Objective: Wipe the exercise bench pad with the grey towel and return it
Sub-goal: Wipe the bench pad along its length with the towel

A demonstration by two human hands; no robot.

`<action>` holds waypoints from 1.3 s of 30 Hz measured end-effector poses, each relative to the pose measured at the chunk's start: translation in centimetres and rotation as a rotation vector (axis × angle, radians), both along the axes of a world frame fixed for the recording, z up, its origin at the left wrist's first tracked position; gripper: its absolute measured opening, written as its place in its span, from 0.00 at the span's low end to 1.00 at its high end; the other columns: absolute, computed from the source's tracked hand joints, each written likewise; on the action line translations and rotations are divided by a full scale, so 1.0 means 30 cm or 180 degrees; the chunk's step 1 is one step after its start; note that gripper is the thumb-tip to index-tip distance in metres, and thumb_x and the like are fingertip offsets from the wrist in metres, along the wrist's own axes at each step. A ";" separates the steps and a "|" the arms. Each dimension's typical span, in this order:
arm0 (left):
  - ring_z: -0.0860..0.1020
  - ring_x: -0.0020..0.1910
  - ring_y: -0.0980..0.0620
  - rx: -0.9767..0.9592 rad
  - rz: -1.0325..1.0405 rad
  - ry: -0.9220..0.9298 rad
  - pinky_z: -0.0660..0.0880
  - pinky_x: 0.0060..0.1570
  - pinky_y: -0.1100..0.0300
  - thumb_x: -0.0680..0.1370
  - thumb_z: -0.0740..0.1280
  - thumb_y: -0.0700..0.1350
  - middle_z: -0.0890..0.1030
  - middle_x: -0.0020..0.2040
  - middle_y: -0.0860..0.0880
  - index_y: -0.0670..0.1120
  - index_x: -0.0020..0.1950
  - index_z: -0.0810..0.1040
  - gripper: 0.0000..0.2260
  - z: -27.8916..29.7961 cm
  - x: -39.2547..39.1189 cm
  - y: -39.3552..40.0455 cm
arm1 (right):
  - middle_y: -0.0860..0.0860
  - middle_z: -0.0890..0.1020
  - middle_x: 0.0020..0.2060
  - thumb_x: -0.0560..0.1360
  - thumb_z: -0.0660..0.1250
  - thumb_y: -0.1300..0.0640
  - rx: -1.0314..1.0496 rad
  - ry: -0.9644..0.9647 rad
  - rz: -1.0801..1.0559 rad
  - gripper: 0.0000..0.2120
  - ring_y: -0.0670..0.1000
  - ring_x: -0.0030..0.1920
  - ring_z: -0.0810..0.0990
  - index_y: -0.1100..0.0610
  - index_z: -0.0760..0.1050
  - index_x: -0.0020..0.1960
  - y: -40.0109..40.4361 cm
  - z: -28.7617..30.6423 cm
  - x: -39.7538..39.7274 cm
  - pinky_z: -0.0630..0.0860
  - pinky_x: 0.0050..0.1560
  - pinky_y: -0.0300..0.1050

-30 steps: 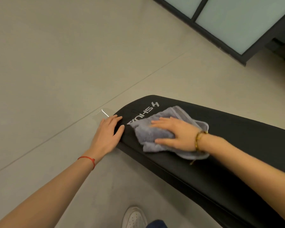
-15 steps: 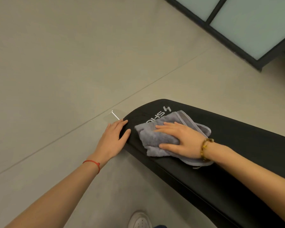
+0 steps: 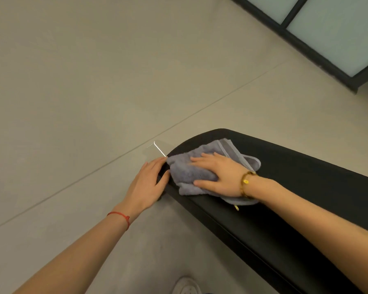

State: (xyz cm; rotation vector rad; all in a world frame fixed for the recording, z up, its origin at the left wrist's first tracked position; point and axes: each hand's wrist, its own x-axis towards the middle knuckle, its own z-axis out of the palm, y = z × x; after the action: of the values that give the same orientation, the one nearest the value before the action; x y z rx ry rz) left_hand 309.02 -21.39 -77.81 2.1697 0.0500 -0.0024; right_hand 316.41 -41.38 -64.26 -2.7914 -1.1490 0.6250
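Note:
The black bench pad [image 3: 295, 187] runs from the middle of the view down to the lower right. A crumpled grey towel [image 3: 191, 172] lies on its rounded near end and hides the printed logo. My right hand [image 3: 219, 176] presses flat on the towel with fingers spread and straight. My left hand [image 3: 149, 183] rests on the end edge of the pad, fingers straight, thumb against the pad's side, fingertips touching the towel's edge.
Beige floor [image 3: 94, 92] with a thin seam surrounds the bench. A dark-framed frosted glass panel [image 3: 327, 30] stands at the upper right. A thin white metal piece [image 3: 159, 149] pokes out by the pad's end. My white shoe [image 3: 186, 286] shows at the bottom edge.
My right hand has slid the towel toward the pad's end, covering the logo and reaching my left fingertips. The left hand stays on the pad's end.

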 end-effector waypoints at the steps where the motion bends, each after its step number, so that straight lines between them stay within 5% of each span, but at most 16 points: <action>1: 0.69 0.70 0.54 0.0056 -0.0014 0.0001 0.56 0.75 0.57 0.78 0.50 0.62 0.72 0.71 0.53 0.51 0.73 0.68 0.27 -0.007 0.002 0.005 | 0.45 0.67 0.73 0.76 0.61 0.38 0.0011 0.0091 0.0089 0.29 0.46 0.75 0.59 0.46 0.64 0.74 -0.023 0.023 0.004 0.52 0.76 0.47; 4: 0.67 0.72 0.54 0.0164 0.0031 0.0054 0.51 0.76 0.59 0.80 0.52 0.60 0.69 0.73 0.52 0.49 0.75 0.66 0.26 -0.011 0.004 0.011 | 0.47 0.67 0.73 0.76 0.62 0.39 -0.0141 0.0159 -0.0049 0.29 0.48 0.73 0.62 0.47 0.65 0.74 -0.051 0.033 0.105 0.56 0.73 0.44; 9: 0.64 0.73 0.57 0.0128 0.0067 0.0071 0.47 0.76 0.62 0.83 0.54 0.55 0.67 0.74 0.54 0.50 0.76 0.65 0.23 -0.008 0.001 0.003 | 0.56 0.69 0.71 0.76 0.59 0.40 -0.0776 -0.0400 -0.1154 0.28 0.59 0.70 0.67 0.52 0.67 0.72 0.067 -0.112 0.331 0.60 0.72 0.54; 15: 0.72 0.65 0.56 0.0003 -0.0027 -0.0021 0.52 0.76 0.58 0.82 0.55 0.54 0.75 0.65 0.55 0.52 0.68 0.71 0.17 -0.002 -0.009 0.003 | 0.52 0.74 0.67 0.76 0.61 0.41 -0.0268 -0.0076 -0.0173 0.22 0.55 0.68 0.70 0.48 0.72 0.67 0.181 -0.136 0.124 0.64 0.69 0.53; 18: 0.67 0.71 0.56 0.0159 -0.0045 -0.0054 0.49 0.75 0.62 0.80 0.51 0.60 0.70 0.72 0.55 0.51 0.75 0.66 0.25 -0.012 -0.009 0.009 | 0.52 0.72 0.69 0.76 0.61 0.39 -0.0309 -0.0104 -0.0229 0.26 0.55 0.70 0.68 0.50 0.70 0.69 0.060 -0.071 0.166 0.63 0.71 0.53; 24: 0.62 0.74 0.56 0.0182 0.0026 0.0063 0.47 0.77 0.60 0.83 0.54 0.56 0.66 0.75 0.54 0.50 0.77 0.63 0.23 -0.011 -0.006 0.004 | 0.56 0.72 0.68 0.78 0.59 0.42 -0.0940 -0.0532 -0.1580 0.24 0.60 0.68 0.70 0.52 0.69 0.70 -0.040 -0.039 0.364 0.62 0.71 0.56; 34: 0.65 0.73 0.51 0.0249 0.0039 0.0147 0.56 0.75 0.59 0.82 0.55 0.55 0.67 0.75 0.50 0.48 0.77 0.64 0.24 -0.002 -0.008 0.001 | 0.42 0.63 0.74 0.77 0.60 0.39 -0.0152 -0.0155 -0.0261 0.27 0.45 0.76 0.56 0.43 0.62 0.74 -0.072 0.091 -0.077 0.47 0.76 0.48; 39: 0.64 0.73 0.49 0.0176 0.0133 0.0122 0.59 0.74 0.56 0.83 0.55 0.51 0.67 0.75 0.49 0.46 0.76 0.64 0.22 0.023 -0.014 -0.024 | 0.44 0.65 0.74 0.76 0.60 0.37 -0.0394 -0.0282 -0.0687 0.28 0.48 0.74 0.60 0.45 0.64 0.73 -0.171 0.131 0.003 0.55 0.75 0.49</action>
State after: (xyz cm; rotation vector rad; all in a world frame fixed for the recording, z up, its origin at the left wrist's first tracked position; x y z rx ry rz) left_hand 308.59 -22.10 -77.14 2.2237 0.1185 -0.0189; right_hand 316.50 -46.51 -60.33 -3.0197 -0.8306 0.5758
